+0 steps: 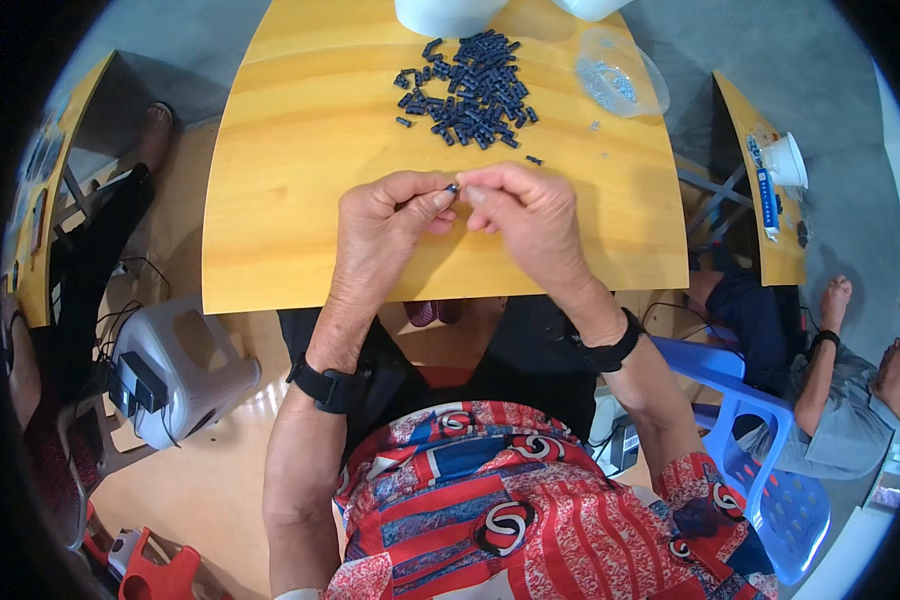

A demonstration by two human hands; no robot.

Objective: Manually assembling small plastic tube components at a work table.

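Note:
Above the near part of the table, my left hand (395, 215) pinches a small dark cylindrical piece (452, 188) between thumb and fingertips. Right beside it, my right hand (525, 210) is closed, thumb against fingers, its tips almost meeting the piece. Whatever sits in the right fingertips is too small or hidden to make out. Beyond both hands lies a heap of similar short black cylindrical pieces (480, 90). One loose black piece (534, 160) rests just past my right hand. At the far right, a clear plastic tub (645, 85) contains many tiny silvery parts.
White containers (450, 12) stand at the table's (300, 200) far edge. A few tiny silvery bits (596, 126) lie near the tub. On the right are a blue chair (760, 440) and a seated person (840, 400); on the left, a white stool (185, 370) and another person's leg.

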